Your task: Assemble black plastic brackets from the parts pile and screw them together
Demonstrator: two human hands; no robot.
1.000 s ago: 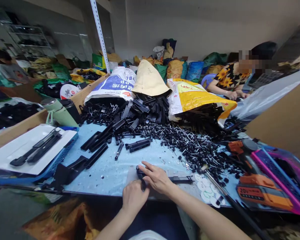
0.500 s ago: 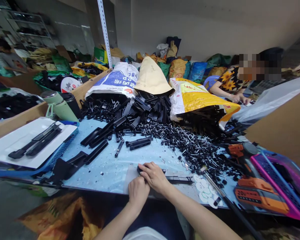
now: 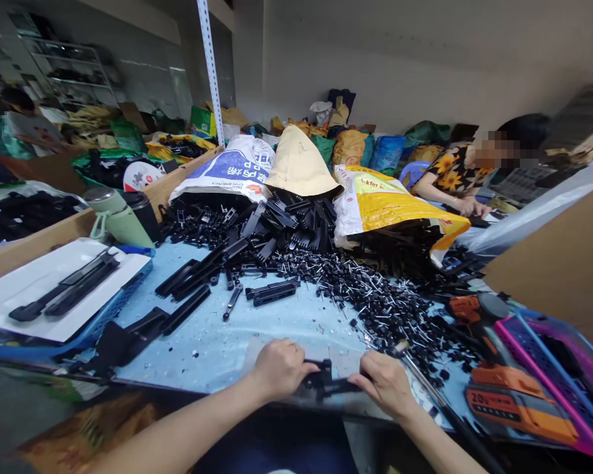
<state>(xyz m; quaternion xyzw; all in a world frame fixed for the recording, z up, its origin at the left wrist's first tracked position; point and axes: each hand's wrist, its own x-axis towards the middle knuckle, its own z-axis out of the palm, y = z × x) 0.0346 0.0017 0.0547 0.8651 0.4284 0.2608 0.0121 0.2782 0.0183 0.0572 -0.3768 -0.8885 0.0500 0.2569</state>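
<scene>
Between my two hands at the table's front edge is a black plastic part (image 3: 322, 380), with a raised bracket-like piece near its middle. My left hand (image 3: 282, 368) is closed on its left end, thumb along the side. Its right end is gripped by my right hand (image 3: 384, 382), fingers curled over it. Both hands hide the ends of the part. Beyond them on the blue table top (image 3: 267, 322) lie a pair of long black plastic pieces (image 3: 273, 291) and a short black link (image 3: 232, 301).
Screws with black heads (image 3: 375, 296) are heaped ahead and right. An orange cordless drill (image 3: 518, 401) and a pink basket (image 3: 538, 375) stand at right. Bags spill black parts at the back. A white board (image 3: 128, 270) rests on a blue basket at left. A co-worker (image 3: 445, 178) sits behind.
My hands were together, the right over the left; now they are apart, each on one end of the black part. My right hand has moved right. The view has shifted slightly.
</scene>
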